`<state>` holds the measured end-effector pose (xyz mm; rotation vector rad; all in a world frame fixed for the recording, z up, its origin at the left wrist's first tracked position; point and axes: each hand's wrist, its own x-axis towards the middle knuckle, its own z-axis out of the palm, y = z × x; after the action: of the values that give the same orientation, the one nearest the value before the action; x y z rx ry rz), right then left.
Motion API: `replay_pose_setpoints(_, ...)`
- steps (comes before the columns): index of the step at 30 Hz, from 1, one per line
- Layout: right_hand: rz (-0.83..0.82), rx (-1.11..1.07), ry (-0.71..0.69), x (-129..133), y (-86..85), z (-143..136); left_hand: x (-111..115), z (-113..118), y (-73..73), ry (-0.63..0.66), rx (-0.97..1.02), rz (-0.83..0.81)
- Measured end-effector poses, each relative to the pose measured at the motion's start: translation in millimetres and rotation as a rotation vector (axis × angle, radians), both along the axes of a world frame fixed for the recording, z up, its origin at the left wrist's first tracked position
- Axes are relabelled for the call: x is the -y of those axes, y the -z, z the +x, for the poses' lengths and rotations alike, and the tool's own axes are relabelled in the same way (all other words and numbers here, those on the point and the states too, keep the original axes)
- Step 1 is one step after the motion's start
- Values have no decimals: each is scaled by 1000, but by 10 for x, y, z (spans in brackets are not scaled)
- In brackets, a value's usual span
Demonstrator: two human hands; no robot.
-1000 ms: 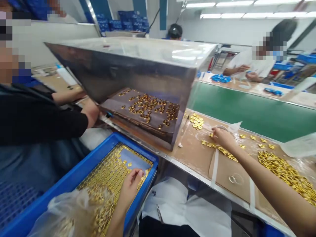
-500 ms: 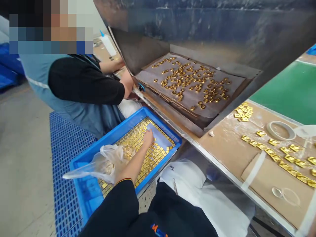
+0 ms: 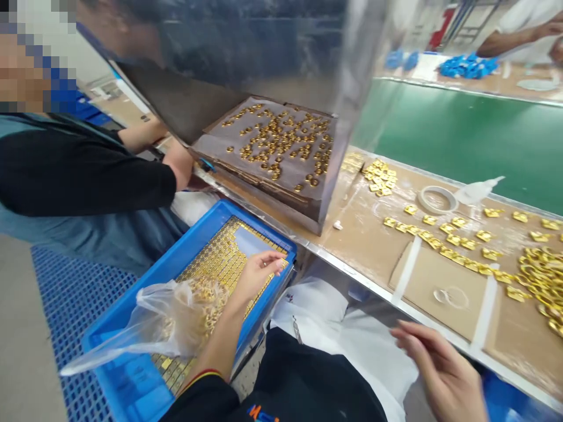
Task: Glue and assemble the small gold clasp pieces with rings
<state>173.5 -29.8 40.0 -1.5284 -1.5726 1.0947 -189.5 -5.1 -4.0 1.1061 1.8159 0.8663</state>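
Over the right side of the blue tray (image 3: 103,328), my left hand (image 3: 255,276) pinches a small flat gold piece (image 3: 284,264) between thumb and fingertips. Rows of small square gold pieces (image 3: 206,258) line the tray beneath it, partly covering a pale sheet (image 3: 250,241). A clear plastic bag (image 3: 153,316) of gold parts lies on these rows, beside my left forearm. My right hand (image 3: 448,372) is in front of the workbench edge, its fingers extended and thumb apart, with nothing visible in it.
A metal hood with gold rings on a papered board (image 3: 272,140) stands behind the tray. On the bench (image 3: 369,258) are gold clasp-like pieces (image 3: 461,258), a tape roll (image 3: 437,200) and taped cardboard (image 3: 422,281). A co-worker's sleeve (image 3: 88,170) is close at left.
My left hand has risen from the pale sheet toward the tray's right rim with the gold piece. My right hand has come into view. The view has turned to the right.
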Motion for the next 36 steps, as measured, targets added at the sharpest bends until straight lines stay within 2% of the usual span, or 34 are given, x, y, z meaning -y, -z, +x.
replay_pose_setpoints(2, 3, -166, -89, -57, 72, -263, 7, 366, -151, 111, 279, 99)
replay_pose_setpoints(4, -20, -321, -94, -139, 96, -470, -44, 698, -284, 285, 434, 147)
replay_pose_setpoints(7, -75, -490, -97, -210, 73, -588, -181, 1079, -432, 466, 611, 62)
replay_pose_setpoints(11, -144, -606, 26, -186, 37, -439, -398, 1395, -521, 656, 688, -113)
replay_pose_setpoints(13, -160, -638, 51, -164, 30, -305, -504, 1522, -545, 753, 633, -111)
replay_pose_setpoints(16, -156, -666, 106, -149, 39, -126, -616, 1717, -574, 835, 551, -4)
replay_pose_setpoints(20, -129, -720, 292, -167, 121, -26, -625, 1951, -512, 859, 529, 165)
replay_pose_setpoints(24, -89, -756, 517, -198, 238, -49, -540, 2134, -305, 780, 389, 392)
replay_pose_setpoints(28, -67, -722, 587, -212, 311, -49, -532, 2252, -121, 749, 267, 614)
replay_pose_setpoints(30, -15, -620, 606, -228, 345, 13, -585, 2278, -71, 770, 247, 651)
replay_pose_setpoints(34, 206, -342, 683, -327, 430, 253, -742, 2301, -17, 808, 201, 641)
replay_pose_setpoints(36, 282, -226, 629, -404, 456, 369, -804, 2317, 4, 821, 184, 617)
